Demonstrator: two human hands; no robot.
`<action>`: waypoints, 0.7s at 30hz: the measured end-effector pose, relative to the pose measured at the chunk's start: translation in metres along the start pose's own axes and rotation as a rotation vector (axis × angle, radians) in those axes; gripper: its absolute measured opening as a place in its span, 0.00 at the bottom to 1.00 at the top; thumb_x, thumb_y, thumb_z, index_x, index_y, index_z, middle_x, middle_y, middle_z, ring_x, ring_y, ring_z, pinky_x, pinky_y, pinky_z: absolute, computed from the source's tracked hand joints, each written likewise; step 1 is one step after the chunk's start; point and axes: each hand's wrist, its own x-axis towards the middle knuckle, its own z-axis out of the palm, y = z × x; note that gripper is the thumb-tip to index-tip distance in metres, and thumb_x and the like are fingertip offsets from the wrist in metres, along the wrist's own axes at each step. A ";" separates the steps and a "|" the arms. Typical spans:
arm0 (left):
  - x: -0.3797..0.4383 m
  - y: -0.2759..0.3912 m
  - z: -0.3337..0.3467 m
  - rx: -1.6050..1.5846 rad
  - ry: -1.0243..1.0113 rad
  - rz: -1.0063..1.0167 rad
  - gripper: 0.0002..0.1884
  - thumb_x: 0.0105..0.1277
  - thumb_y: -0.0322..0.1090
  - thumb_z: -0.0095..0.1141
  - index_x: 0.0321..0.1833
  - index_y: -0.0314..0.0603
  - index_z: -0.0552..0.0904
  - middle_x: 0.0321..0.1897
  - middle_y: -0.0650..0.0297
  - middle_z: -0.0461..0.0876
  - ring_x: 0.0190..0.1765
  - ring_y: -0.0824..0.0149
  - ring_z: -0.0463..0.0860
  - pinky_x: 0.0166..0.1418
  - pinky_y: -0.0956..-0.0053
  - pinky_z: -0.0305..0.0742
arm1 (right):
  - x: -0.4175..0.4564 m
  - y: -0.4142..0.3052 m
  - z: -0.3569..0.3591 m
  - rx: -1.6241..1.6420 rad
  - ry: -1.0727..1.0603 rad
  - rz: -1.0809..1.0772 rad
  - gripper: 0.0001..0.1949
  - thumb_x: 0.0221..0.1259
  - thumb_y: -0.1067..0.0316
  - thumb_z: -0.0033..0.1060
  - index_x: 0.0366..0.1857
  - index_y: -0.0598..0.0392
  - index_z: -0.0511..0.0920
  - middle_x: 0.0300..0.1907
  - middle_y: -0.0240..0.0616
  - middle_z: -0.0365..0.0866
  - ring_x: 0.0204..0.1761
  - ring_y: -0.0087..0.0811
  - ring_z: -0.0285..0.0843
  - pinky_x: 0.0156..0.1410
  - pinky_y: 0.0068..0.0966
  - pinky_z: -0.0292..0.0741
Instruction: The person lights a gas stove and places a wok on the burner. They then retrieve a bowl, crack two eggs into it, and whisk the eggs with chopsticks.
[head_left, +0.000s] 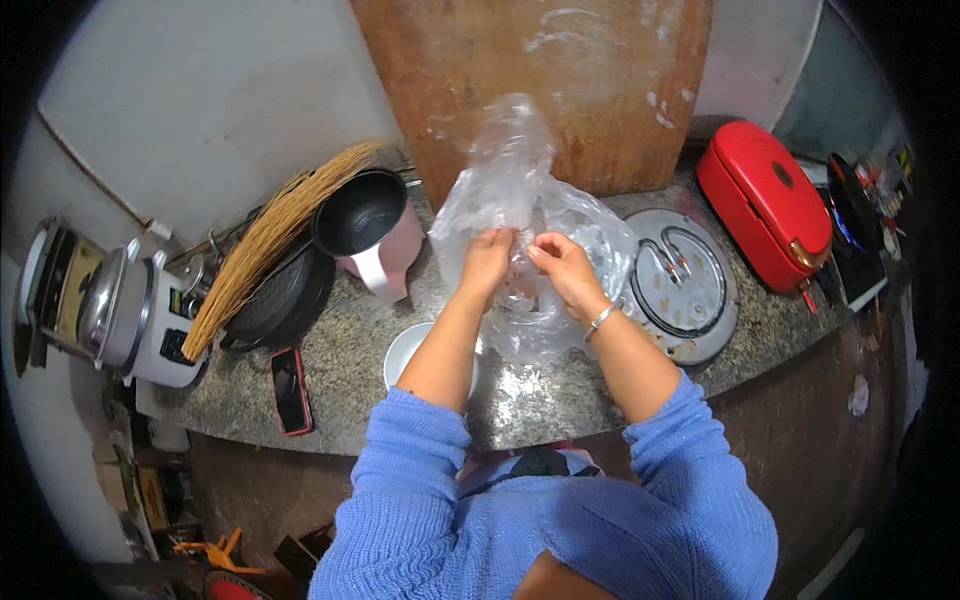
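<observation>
A clear, crinkled plastic bag stands bunched up at the middle of the stone counter, its lower part spread out. My left hand pinches the bag's gathered middle from the left. Close by on the other side, my right hand has its thumb and fingertips on the plastic. What lies inside the bag cannot be made out clearly. Under my left forearm sits a white bowl, partly hidden by the arm.
Left of the bag are a pink pot with a dark inside, a straw whisk broom, a black pan, a phone and a white rice cooker. To the right are a round metal heating-element plate and a red appliance. Behind leans a wooden board.
</observation>
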 end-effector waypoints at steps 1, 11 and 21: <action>0.003 -0.004 0.001 -0.001 -0.009 0.006 0.15 0.61 0.40 0.45 0.44 0.36 0.75 0.33 0.64 0.76 0.36 0.73 0.72 0.39 0.79 0.67 | 0.002 0.004 -0.001 0.057 -0.007 0.001 0.05 0.53 0.69 0.53 0.32 0.55 0.73 0.29 0.27 0.71 0.33 0.18 0.66 0.38 0.15 0.65; 0.005 -0.001 0.011 0.373 -0.175 0.192 0.19 0.60 0.41 0.45 0.44 0.31 0.74 0.34 0.60 0.77 0.37 0.69 0.74 0.41 0.75 0.69 | -0.002 0.011 -0.015 0.358 0.058 0.143 0.04 0.55 0.71 0.49 0.32 0.57 0.71 0.27 0.27 0.69 0.31 0.18 0.64 0.38 0.15 0.63; 0.038 -0.015 0.018 0.670 0.110 0.356 0.13 0.53 0.37 0.48 0.29 0.32 0.79 0.27 0.45 0.78 0.33 0.52 0.78 0.37 0.62 0.71 | 0.010 -0.003 -0.015 -0.108 0.006 0.063 0.18 0.55 0.53 0.52 0.29 0.62 0.74 0.24 0.32 0.73 0.28 0.19 0.65 0.34 0.20 0.66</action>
